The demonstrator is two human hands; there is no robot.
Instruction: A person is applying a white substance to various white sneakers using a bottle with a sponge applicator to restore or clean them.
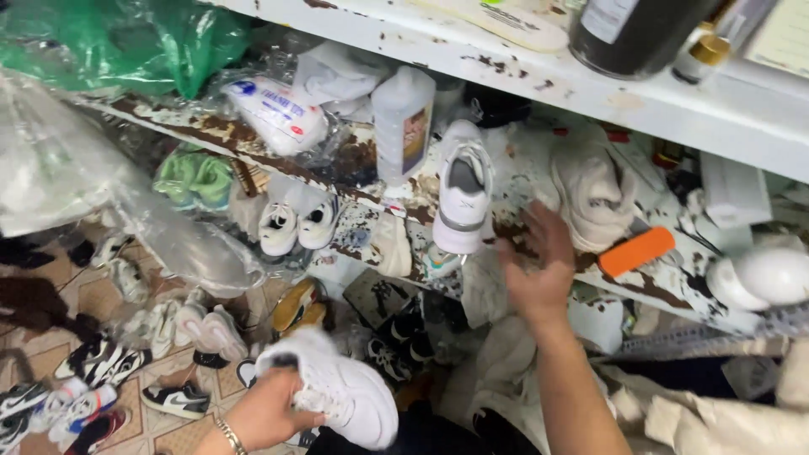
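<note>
My left hand (268,413), with a bracelet on the wrist, grips a white sneaker (337,389) low in the middle of the view. Higher up, my right hand (539,261) reaches onto a stained white shelf (522,181), fingers spread, holding nothing. It rests just right of a white and grey sneaker (462,195) that lies sole-down on the shelf, and just left of a beige sneaker (595,195). An orange brush-like block (636,250) lies to the right of that hand.
A white plastic bottle (404,122), a wrapped white packet (276,114) and green plastic bags (118,42) sit on the shelf. An upper shelf (590,76) carries a dark jar (632,29). Several sneakers (101,371) are scattered on the tiled floor below.
</note>
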